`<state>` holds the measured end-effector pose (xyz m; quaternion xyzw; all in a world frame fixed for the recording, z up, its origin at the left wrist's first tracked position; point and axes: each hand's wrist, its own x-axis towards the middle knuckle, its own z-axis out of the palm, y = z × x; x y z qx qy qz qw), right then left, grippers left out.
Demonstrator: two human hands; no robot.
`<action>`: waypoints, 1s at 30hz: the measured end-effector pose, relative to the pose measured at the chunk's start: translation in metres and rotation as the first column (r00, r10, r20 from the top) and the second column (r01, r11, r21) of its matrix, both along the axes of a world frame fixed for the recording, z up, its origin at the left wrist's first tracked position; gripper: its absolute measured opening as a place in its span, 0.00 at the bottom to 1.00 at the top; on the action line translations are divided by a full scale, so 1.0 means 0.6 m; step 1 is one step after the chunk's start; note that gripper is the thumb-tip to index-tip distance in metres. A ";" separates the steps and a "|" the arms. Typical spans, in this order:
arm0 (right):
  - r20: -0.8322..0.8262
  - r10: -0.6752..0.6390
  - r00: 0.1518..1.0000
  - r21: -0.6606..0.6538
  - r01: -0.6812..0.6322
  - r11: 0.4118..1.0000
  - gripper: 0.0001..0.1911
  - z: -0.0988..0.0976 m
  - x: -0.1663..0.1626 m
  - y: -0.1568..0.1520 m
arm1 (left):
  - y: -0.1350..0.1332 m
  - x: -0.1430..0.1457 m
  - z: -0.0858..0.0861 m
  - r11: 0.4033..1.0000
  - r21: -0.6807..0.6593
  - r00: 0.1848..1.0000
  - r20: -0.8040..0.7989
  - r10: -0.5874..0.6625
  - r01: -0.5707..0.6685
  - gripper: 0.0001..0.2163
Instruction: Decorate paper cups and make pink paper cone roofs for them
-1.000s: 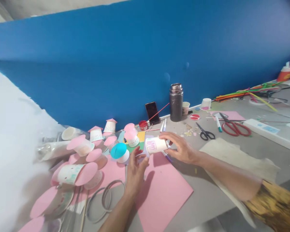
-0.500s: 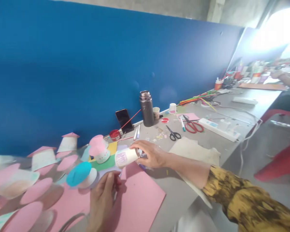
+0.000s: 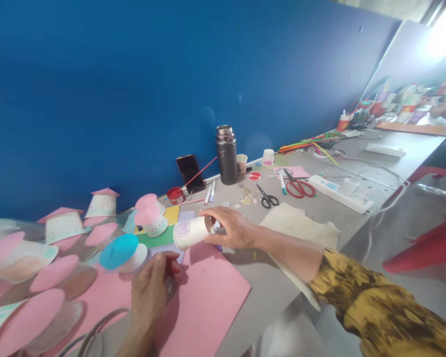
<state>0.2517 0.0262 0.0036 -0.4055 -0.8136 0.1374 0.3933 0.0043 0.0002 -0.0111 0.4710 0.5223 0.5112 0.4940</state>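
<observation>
My right hand point(image 3: 233, 229) grips a white paper cup point(image 3: 190, 233) lying on its side, its purple-scribbled wall turned toward the left. My left hand point(image 3: 150, 287) rests curled on a pink paper sheet point(image 3: 204, 302), fingers pinched on something small and red that I cannot make out. A cup with a turquoise round lid point(image 3: 121, 250) lies just left of both hands. More white cups with pink paper lids point(image 3: 148, 214) crowd the table's left side.
A dark steel flask point(image 3: 226, 154), a phone point(image 3: 190, 172) leaning on the blue wall, a red paint pot point(image 3: 176, 194), markers, black scissors point(image 3: 267, 198), red scissors point(image 3: 299, 187), a power strip point(image 3: 340, 189) and a beige cloth point(image 3: 301, 228) lie beyond. Another person's hand point(image 3: 444, 110) is far right.
The view swung to the right and the cup rolled slightly in my right hand. My left hand drew back from the cup and now lies curled on the pink sheet.
</observation>
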 end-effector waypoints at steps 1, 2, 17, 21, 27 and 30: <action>0.003 -0.003 1.000 0.004 0.003 1.000 0.32 -0.001 0.000 0.000 | 0.000 0.001 0.001 1.000 -0.006 1.000 0.020 -0.003 0.003 0.27; 0.006 -0.003 1.000 0.004 0.003 1.000 0.32 -0.002 0.000 0.000 | 0.001 0.003 0.002 1.000 -0.012 0.999 0.045 -0.004 0.005 0.28; 0.036 0.027 0.999 -0.058 -0.025 0.998 0.32 -0.002 0.000 -0.002 | 0.002 -0.002 -0.002 1.000 -0.030 0.989 0.148 0.010 -0.006 0.26; 0.039 0.036 0.999 -0.045 -0.034 0.998 0.32 -0.006 0.000 -0.002 | 0.002 -0.001 -0.005 1.000 0.006 0.991 0.137 -0.008 0.008 0.26; 0.060 0.027 0.998 -0.096 -0.021 0.995 0.31 -0.001 -0.001 -0.010 | 0.001 -0.001 -0.005 1.000 -0.018 0.997 0.074 -0.015 0.016 0.27; 0.084 0.019 0.996 -0.104 -0.010 0.995 0.32 0.002 0.000 -0.010 | -0.001 -0.004 -0.007 0.999 0.008 0.999 -0.011 -0.050 0.050 0.27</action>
